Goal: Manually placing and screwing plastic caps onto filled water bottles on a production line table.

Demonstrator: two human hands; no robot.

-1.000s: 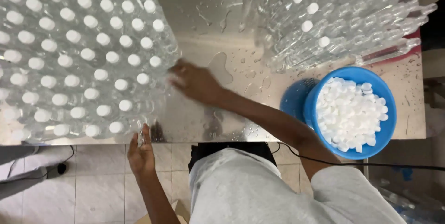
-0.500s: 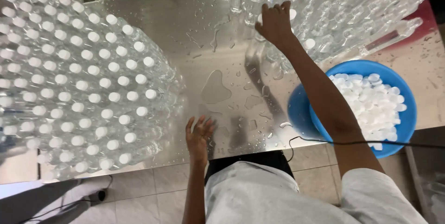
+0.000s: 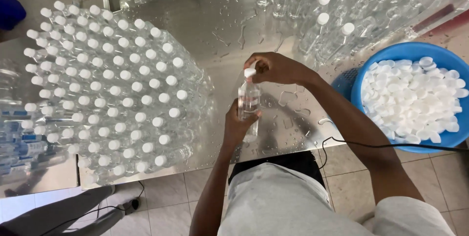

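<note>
While a wet steel table is viewed from above, these parts are seen:

Left hand: the left hand [image 3: 238, 124] is wrapped around the lower body of a clear plastic bottle [image 3: 248, 106], which is held upright just above the table's near edge.

Right hand: the right hand [image 3: 274, 68] is closed over the bottle's top, with a white cap [image 3: 249, 72] pinched between the fingertips on the neck.

Table: the steel table [image 3: 215, 35] is covered in water drops.

Capped bottles: a large block of capped bottles [image 3: 107, 89] is packed together to the left of the held bottle.

Other bottles: more clear bottles [image 3: 351, 11], only a few capped, are crowded at the far right.

Basin: a blue basin [image 3: 413, 50] filled with loose white caps [image 3: 415, 101] is placed to the right, near the right forearm.
</note>
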